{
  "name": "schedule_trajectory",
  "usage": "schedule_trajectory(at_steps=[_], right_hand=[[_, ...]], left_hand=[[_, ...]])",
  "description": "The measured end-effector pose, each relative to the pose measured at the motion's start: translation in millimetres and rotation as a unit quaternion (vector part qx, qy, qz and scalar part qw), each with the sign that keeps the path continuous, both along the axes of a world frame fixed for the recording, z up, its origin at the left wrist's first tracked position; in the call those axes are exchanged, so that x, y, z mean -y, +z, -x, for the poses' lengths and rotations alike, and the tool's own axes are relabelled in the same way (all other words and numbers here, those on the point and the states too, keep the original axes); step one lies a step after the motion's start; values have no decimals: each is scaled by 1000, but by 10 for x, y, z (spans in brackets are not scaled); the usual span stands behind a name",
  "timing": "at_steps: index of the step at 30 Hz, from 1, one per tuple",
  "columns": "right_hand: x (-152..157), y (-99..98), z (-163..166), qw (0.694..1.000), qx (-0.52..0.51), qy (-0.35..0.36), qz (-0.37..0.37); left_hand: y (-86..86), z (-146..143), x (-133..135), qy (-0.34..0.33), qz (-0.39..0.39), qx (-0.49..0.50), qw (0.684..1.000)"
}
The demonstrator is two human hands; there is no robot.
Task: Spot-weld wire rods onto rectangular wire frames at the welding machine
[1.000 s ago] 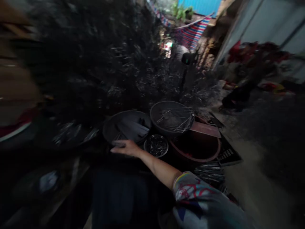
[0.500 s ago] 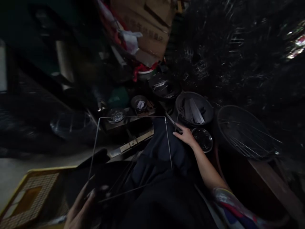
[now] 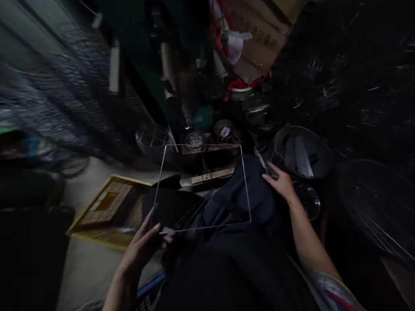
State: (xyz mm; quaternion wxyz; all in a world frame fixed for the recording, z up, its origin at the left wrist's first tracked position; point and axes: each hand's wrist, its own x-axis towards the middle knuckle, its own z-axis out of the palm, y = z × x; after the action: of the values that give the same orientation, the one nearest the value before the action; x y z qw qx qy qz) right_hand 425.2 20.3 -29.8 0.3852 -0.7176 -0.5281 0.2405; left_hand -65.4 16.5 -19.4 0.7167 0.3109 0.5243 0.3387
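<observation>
My left hand is closed on the lower left corner of a rectangular wire frame of thin bright metal. The frame stands tilted above my lap, its right side crossing dark cloth. My right hand is to the right of the frame, apart from it, with thumb and forefinger bent towards each other. A slim pale strip reaches to its fingertips; whether the fingers grip it is too dark to tell.
A yellow plastic crate lies at left on the floor. Ahead are a dish of small shiny pieces and a small bowl. At right stand a basin with flat strips, a round dish and a large basin holding wires.
The view has turned left, so the surroundings shift right and more of the yellow crate shows. My left hand and the wire frame's lower edge have come up, and the frame looks squarer.
</observation>
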Motion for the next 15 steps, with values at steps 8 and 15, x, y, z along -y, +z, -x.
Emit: schedule_trajectory(at_steps=[8,15], right_hand=[[-62,336,142,999,16,17,-27],[-53,714,355,989,43,112,-88]], left_hand=[[-209,32,249,162,33,142,976],[-57,-268,306,106,-46,100,988]])
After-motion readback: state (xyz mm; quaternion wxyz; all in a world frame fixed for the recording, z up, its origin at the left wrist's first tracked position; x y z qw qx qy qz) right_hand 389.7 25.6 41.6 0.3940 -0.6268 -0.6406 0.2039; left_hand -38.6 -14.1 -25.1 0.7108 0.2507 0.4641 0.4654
